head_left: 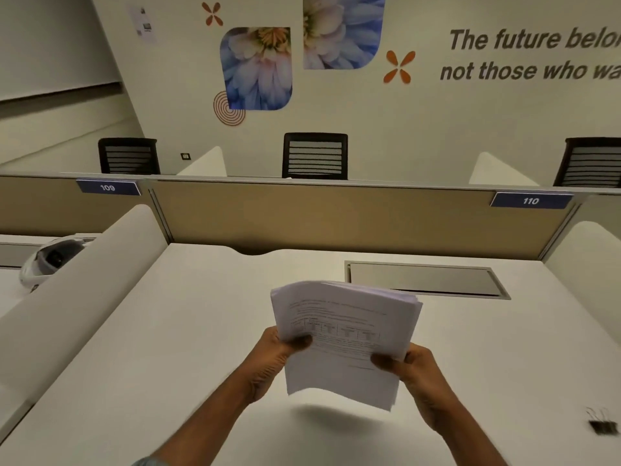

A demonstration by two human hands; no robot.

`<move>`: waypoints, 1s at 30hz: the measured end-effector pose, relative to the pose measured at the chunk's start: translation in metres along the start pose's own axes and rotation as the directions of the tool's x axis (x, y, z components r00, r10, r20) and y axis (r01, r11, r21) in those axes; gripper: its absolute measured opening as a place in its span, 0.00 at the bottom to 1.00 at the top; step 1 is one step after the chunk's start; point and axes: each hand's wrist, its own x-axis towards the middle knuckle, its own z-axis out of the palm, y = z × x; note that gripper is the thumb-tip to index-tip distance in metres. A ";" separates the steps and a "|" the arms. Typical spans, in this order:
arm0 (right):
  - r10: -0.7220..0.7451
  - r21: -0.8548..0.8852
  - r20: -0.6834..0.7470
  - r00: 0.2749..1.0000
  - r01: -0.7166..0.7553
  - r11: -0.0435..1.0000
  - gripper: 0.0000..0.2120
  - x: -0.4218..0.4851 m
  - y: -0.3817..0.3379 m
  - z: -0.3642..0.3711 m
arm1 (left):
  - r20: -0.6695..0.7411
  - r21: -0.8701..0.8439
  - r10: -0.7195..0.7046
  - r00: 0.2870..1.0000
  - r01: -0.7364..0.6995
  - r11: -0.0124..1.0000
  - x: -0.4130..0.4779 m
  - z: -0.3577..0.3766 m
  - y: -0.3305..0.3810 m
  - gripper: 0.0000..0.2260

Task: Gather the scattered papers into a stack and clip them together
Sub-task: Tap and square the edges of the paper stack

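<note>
**Between both hands: paper stack held off the desk**

Between the hands sits the stack of papers [346, 341], lifted clear of the white desk [168, 348]; its shadow falls on the desk below the lower edge. Left hand [274, 359] grips the stack's left edge, thumb on the printed top sheet. Right hand [415, 371] grips the right edge, thumb also on top. Both hands clamped on the stack, one per side, held apart by the sheets' width.

Stack is tilted, top edge away from the person. Sheet edges at top right are fanned, not flush. Top sheet shows printed text and a small table; too blurred to read.

Right of the right hand, near the frame edge, black binder clips [604, 427] lie on the desk, well apart from the stack. Exact count unclear.

Beyond the hands: grey cable hatch [423, 279] set in the desk, then a tan partition [336, 216] with a "110" tag [531, 200].
</note>
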 end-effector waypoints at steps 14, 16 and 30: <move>-0.003 0.041 -0.043 0.999 0.004 0.999 0.27 -0.007 0.034 0.000 | -0.084 -0.004 -0.038 0.996 0.038 0.999 0.009 0.003 -0.037 0.17; 0.011 0.037 0.011 1.000 -0.011 0.999 0.30 -0.009 0.032 0.000 | -0.089 0.005 -0.044 0.995 0.045 0.999 0.009 0.001 -0.038 0.17; 0.016 0.038 0.008 1.000 -0.016 0.999 0.21 -0.007 0.025 -0.005 | -0.068 -0.011 -0.103 0.992 0.102 0.995 0.017 0.009 -0.041 0.19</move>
